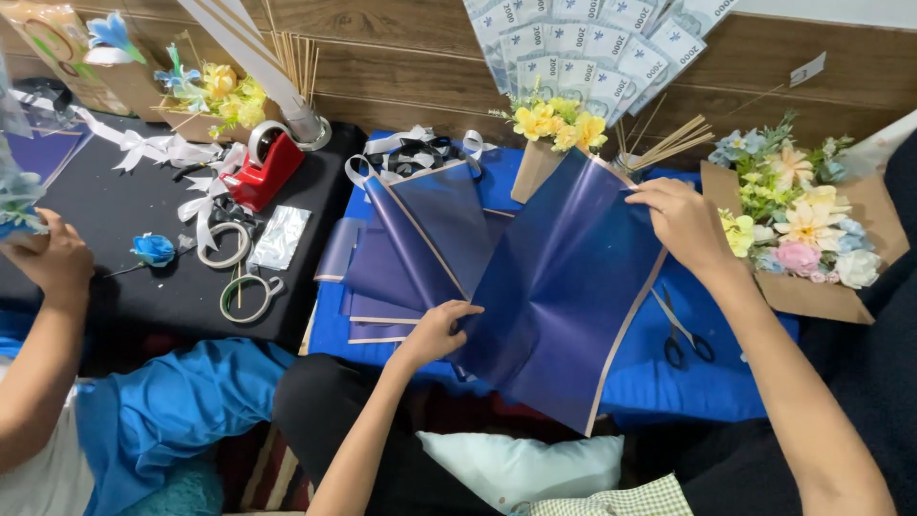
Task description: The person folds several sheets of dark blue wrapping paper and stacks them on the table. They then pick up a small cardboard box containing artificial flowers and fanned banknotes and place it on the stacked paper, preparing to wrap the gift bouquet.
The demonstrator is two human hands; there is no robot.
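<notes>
Head view: left hand (pixel 435 330) pinched the navy wrapping sheet (pixel 564 287) at its left edge, fingers clamped on paper. Sheet lay over the blue cloth (pixel 659 382), long axis running from upper right to lower left corner. Right hand (pixel 683 222) gripped its top right corner, just left of the flower box (pixel 812 248), above the scissors (pixel 683 334).

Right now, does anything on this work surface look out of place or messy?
Nothing looks damaged or spilled. White ribbon scraps lie loose beside the red tape dispenser, and scissors sit half under the dark blue paper sheet held by the left hand and right hand.
</notes>
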